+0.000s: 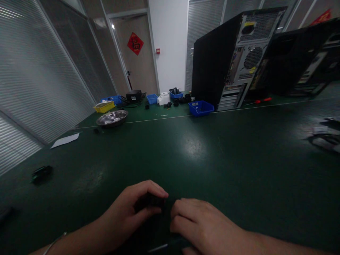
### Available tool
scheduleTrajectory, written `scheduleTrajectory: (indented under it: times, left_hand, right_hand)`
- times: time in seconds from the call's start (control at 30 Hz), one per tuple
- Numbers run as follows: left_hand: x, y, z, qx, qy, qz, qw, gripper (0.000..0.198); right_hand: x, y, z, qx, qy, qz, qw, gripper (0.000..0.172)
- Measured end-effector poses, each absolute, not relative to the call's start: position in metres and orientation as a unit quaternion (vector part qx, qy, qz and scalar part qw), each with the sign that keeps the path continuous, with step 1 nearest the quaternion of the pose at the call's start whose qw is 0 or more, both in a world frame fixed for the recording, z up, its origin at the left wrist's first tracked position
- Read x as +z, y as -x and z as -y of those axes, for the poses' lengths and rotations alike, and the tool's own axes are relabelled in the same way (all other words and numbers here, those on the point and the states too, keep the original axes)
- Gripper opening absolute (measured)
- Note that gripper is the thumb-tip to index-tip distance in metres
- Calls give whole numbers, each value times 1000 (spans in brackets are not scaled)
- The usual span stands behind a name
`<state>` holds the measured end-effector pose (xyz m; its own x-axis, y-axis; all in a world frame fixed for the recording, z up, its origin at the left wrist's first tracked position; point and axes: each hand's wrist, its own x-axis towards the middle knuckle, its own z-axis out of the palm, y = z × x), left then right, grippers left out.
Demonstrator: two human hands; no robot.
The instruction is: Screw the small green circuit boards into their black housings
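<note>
My left hand (132,207) is low in the middle of the view, curved with thumb and fingers round a small dark part (156,202). That part is too dim to name. Close beside it on the right, my right hand (203,217) has its fingers curled down and closed; what they hold, if anything, is hidden. Below the hands, near the bottom edge, a dark thing with a thin pale edge (158,248) shows in part. Both hands are just above or on the green table (148,152); which of the two I cannot tell.
A small dark device (41,173) and a white sheet (65,140) lie left. Further back are a metal bowl (112,118), a yellow tray (104,106) and a blue bin (201,108). A black computer tower (215,63) stands back right; blurred items (326,136) sit far right.
</note>
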<state>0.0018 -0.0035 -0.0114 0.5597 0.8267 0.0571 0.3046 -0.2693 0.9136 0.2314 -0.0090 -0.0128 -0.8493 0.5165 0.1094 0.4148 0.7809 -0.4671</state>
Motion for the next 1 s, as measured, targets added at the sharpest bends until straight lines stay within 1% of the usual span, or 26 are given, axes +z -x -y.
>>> scheduleTrajectory:
  times: [0.17,0.27,0.43,0.5,0.57,0.6,0.67,0.73,0.8,0.87,0.93,1.0]
  left_hand:
    - [-11,-1,3,274,-755,-380,458,23]
    - [-10,-1,4,271,-758,-373,462,24]
    - [-11,0,6,268,-765,-374,451,24]
    - [-11,-1,6,265,-769,-372,448,25]
    - [-10,-2,7,265,-768,-374,447,26]
    - [-9,-2,6,267,-768,-374,446,26]
    - [-7,-4,6,272,-771,-365,445,24]
    - [-6,-5,5,276,-779,-349,442,22]
    - [-6,-6,4,272,-786,-343,436,20]
    - [-5,-8,4,269,-787,-346,434,19]
    - [-4,-10,5,268,-785,-348,438,20]
    - [-3,-13,6,275,-784,-342,439,23]
  right_hand:
    - [-12,-232,12,228,256,933,107,22]
    - [-12,-233,12,235,253,931,115,27]
    - [-16,-235,10,197,237,944,118,20]
    - [-18,-236,9,208,239,940,127,23]
    - [-18,-237,9,265,252,917,161,29]
    - [-18,-237,9,302,266,895,191,30]
    - [-17,-236,9,373,308,834,265,24]
    - [-16,-234,10,444,354,756,326,13]
    - [-16,-230,10,540,375,674,339,6]
    - [-16,-225,10,619,369,611,328,7]
    - [-16,-222,10,653,366,580,322,9]
    - [-17,-220,10,662,366,567,326,10]
